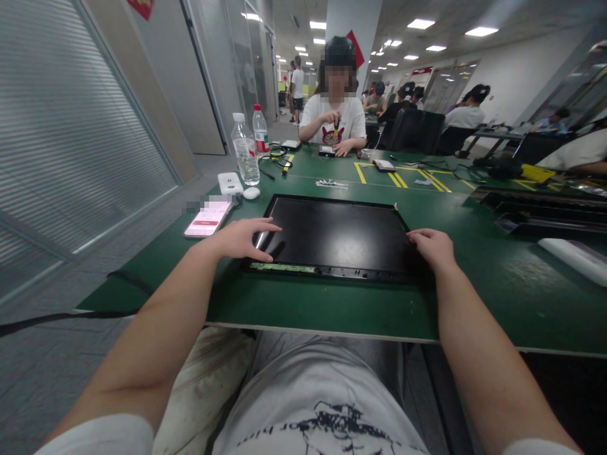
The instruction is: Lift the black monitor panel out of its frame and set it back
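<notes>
A black LCD screen panel [336, 230] lies flat on the green table, with a strip of green circuit board [282, 268] showing along its near edge at the left. My left hand [249, 239] is at the panel's left edge, thumb and fingers spread apart over the frame and resting on or just above it. At the right edge, my right hand [432, 246] has its fingertips pressed together on the panel's rim. The underside of the panel and the tips of some right-hand fingers are hidden.
Left of the panel are a lit phone [209, 217], a white power bank [230, 184], a white earbud case [251, 193] and two bottles, one a water bottle [246, 155]. Dark frame parts [535, 212] and a white bar [576, 260] lie right. Across sits a person [332, 123] holding a screwdriver.
</notes>
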A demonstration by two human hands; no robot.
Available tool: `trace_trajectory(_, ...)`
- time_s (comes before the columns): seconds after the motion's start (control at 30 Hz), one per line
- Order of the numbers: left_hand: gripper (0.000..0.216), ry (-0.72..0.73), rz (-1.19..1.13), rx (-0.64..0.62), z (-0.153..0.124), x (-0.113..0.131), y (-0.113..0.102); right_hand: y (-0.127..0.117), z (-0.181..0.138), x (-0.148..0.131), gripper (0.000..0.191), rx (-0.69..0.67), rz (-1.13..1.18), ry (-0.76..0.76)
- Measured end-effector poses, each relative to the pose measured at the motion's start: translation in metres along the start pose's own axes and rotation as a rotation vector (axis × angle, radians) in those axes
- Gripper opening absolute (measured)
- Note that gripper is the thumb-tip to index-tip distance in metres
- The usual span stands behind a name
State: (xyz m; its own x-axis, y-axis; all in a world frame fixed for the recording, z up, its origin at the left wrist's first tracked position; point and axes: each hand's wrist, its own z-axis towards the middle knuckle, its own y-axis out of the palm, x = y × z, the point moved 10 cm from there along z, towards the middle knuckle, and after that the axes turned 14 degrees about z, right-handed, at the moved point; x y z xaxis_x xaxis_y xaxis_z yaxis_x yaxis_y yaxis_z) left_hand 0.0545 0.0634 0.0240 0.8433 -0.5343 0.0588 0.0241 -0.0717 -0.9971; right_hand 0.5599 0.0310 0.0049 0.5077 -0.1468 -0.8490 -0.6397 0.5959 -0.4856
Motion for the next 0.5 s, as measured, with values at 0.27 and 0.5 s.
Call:
trace_trajectory(0.27, 0.096, -0.065, -0.025, 0.054, 0.004, -0.006, 0.0, 0.001, -0.001, 0.001, 0.026, -0.022, 0.009, 0.029)
trace_trajectory(0.5, 0.058, -0.135, -0.007, 0.195, 0.012, -0.011, -0.004, 0.001, 0.001, 0.005, 0.028, -0.018, 0.019, 0.03)
